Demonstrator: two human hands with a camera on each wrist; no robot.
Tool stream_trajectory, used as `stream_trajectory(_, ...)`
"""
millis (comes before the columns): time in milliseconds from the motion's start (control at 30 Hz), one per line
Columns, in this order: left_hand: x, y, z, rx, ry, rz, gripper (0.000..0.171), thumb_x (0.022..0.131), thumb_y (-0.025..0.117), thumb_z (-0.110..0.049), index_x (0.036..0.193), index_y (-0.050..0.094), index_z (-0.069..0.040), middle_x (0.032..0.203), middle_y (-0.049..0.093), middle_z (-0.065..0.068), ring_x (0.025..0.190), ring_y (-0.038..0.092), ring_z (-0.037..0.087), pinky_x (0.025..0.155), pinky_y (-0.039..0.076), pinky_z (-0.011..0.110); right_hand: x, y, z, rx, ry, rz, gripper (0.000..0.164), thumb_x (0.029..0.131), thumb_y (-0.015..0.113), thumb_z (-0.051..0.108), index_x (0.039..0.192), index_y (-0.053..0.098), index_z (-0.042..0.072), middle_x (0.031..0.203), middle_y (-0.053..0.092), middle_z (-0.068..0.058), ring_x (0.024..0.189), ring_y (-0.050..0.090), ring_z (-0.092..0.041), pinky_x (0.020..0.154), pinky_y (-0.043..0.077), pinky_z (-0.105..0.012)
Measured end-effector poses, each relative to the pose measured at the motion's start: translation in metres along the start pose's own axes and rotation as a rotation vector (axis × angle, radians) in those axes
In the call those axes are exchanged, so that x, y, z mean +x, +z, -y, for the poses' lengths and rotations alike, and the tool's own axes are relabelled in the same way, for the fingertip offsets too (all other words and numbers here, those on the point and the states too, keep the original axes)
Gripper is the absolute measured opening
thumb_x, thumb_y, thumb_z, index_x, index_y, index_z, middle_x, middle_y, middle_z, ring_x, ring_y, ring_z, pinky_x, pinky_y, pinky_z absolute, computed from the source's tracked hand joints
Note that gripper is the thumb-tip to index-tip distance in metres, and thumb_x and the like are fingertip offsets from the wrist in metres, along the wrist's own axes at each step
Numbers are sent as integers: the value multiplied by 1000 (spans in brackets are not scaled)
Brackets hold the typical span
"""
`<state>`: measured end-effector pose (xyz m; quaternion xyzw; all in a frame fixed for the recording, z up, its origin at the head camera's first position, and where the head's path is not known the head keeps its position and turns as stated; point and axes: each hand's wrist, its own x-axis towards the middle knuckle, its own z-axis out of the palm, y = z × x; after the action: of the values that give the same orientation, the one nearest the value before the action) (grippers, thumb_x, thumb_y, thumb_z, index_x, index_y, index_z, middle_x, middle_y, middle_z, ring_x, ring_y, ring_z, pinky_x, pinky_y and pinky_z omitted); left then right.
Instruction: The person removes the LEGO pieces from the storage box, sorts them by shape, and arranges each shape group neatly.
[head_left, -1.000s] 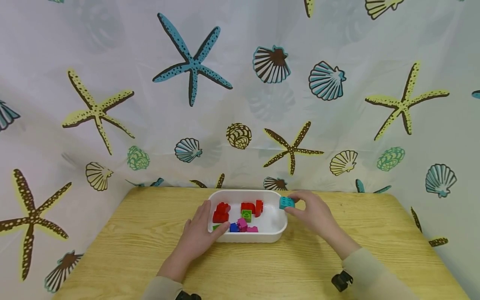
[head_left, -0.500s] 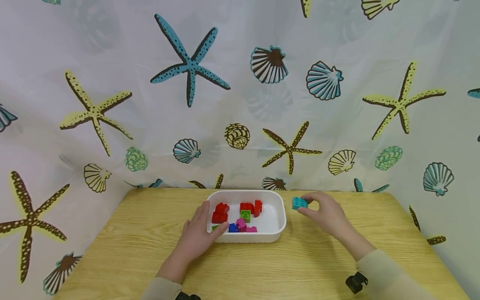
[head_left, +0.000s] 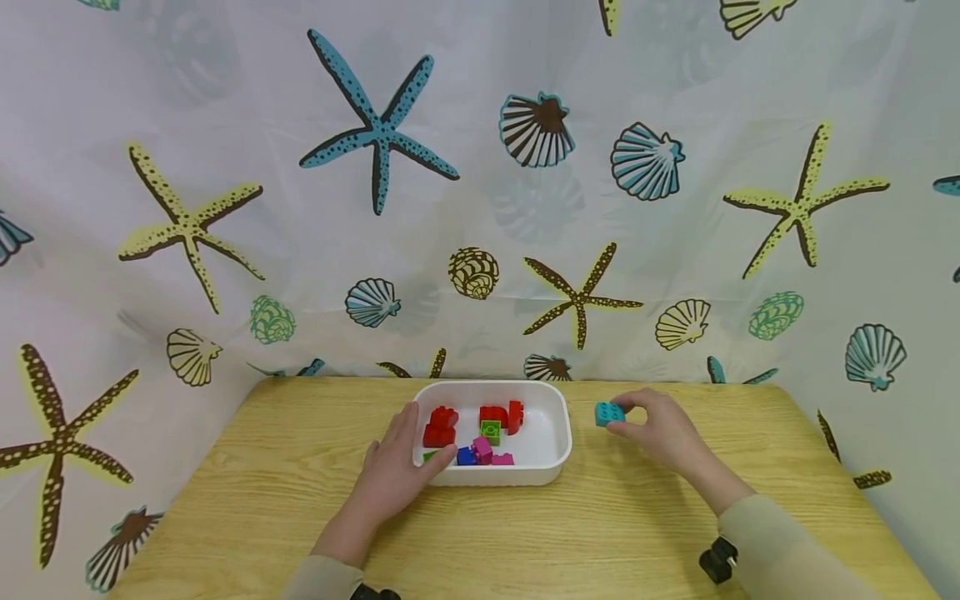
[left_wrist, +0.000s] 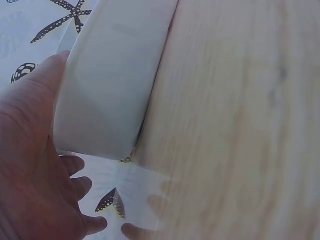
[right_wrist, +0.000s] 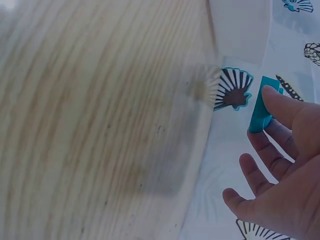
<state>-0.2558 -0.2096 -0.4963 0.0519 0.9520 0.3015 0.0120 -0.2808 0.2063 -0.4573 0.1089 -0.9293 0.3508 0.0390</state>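
Note:
Between the thumb and fingers of my right hand [head_left: 666, 427] is a teal toy building brick [head_left: 609, 414], pinched with its studs showing. In the right wrist view the brick [right_wrist: 262, 106] is seen edge-on, the lower fingers spread loosely below it. A white oblong plastic bin [head_left: 498, 475] stands on the table to the left of the brick. My left hand [head_left: 401, 467] rests against the bin's left end, fingers extended along the side and thumb over the front rim. From the left wrist view, the thumb lies along the bin's wall [left_wrist: 107, 90].
Inside the bin lie several red bricks [head_left: 440, 435], a lime green brick [head_left: 491, 431], a blue brick [head_left: 466, 456] and magenta bricks [head_left: 482, 450]. The wooden table [head_left: 525, 533] reaches back to a white curtain [head_left: 450, 233] printed with starfish and shells.
My right hand has carried the teal brick from over the bin's right rim to the right, away from the bin. The left hand stays at the bin's left end.

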Motion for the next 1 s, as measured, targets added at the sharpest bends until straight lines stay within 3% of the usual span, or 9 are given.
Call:
stream_trajectory(333, -1, -2, 0, 10, 3, 10, 115, 102, 66, -68, 178, 5, -7, 184, 11, 19, 169, 8, 45, 127, 3, 78, 11, 10, -12, -4, 19, 43, 31, 102, 84, 23, 126, 78, 4, 124, 75, -12, 131, 63, -42, 116, 45, -66)
stream_trajectory(1000, 1, -2, 0, 6, 11, 6, 114, 102, 66, -67, 178, 6, -7, 184, 11, 18, 168, 8, 45, 126, 3, 79, 33, 30, -28, 27, 55, 124, 36, 101, 85, 20, 131, 76, 2, 134, 71, -18, 131, 61, -42, 116, 47, -62)
